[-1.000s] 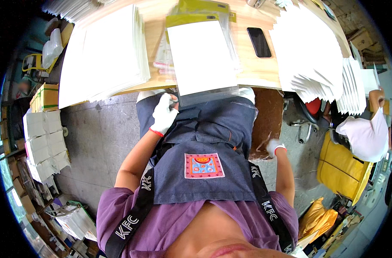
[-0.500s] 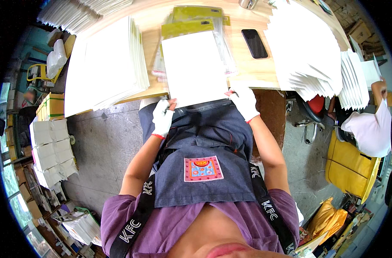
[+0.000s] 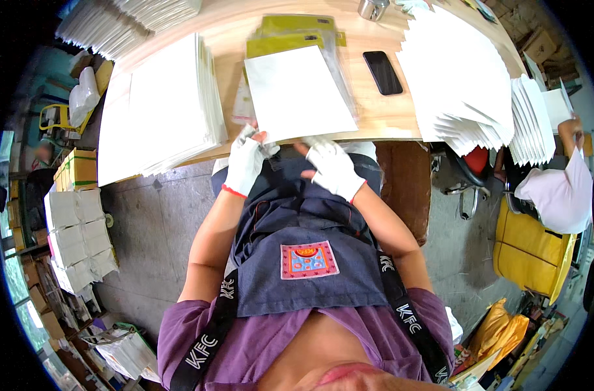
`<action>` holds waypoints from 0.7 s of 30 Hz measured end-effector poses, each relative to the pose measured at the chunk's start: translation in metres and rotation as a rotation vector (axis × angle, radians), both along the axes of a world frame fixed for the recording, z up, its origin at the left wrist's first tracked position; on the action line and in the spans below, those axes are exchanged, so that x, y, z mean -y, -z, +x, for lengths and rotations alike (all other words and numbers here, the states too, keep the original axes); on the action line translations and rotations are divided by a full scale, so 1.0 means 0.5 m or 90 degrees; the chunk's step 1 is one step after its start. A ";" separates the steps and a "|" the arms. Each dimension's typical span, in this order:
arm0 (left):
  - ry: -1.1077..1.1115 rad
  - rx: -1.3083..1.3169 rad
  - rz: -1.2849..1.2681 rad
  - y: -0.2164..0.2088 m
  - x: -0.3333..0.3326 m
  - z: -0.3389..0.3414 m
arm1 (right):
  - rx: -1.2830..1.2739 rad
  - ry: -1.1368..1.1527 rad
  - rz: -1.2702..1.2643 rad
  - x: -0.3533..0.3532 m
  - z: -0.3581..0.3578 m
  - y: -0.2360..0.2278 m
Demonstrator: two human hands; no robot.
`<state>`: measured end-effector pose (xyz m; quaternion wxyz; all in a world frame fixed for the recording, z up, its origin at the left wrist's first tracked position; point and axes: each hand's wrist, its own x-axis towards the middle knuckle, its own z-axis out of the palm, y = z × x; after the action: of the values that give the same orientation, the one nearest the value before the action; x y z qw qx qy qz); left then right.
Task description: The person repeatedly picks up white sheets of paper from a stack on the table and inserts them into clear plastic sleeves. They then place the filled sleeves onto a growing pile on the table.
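"Where are the hands?"

"The left hand [image 3: 246, 164] is curled in at the near-left corner of the sheet [image 3: 300, 98]. I can't tell if it pinches anything. The right hand [image 3: 334, 168], a bit of a blur, is partly spread, thumb apart from the fingers, with nothing that I can see in it."

"And the sheet itself?"

"Mid-table, at the near edge, over the bags [image 3: 296, 25] and slightly askew. Whether it's inside the top one, I can't make out."

"What could go wrong?"

"It sits so close to the rim of the table [image 3: 229, 52] that a hard tug might drop it onto the apron [image 3: 297, 225]. Slick plastic underneath could let it skate sideways; too tight a squeeze would crease that corner. The right stack [image 3: 456, 72] is fanned, so a bumped elbow might spill it toward the phone [image 3: 383, 73]."

"Anything in the containers?"

"The bags are clear with olive tops, overlapping; what's in the lower ones is hidden. I can't see into the metal cup [image 3: 373, 9], far right of them, nor the strapped carton [image 3: 77, 171] off to the left."
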<state>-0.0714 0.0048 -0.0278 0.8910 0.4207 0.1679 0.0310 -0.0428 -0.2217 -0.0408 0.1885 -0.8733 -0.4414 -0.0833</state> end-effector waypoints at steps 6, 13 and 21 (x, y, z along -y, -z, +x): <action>-0.004 0.148 0.099 -0.191 -0.034 0.047 | -0.063 0.111 -0.012 -0.037 0.062 0.017; -0.154 0.205 0.154 -0.314 -0.290 -0.081 | -0.053 0.103 0.017 -0.032 0.063 0.019; -0.111 -0.040 0.333 -0.220 -0.529 -0.210 | -0.054 0.104 -0.012 -0.043 0.065 0.018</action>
<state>-0.1765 0.2695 0.0825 0.7405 0.6209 0.2176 0.1370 -0.0106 -0.2001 -0.0496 0.1913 -0.9110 -0.3610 -0.0568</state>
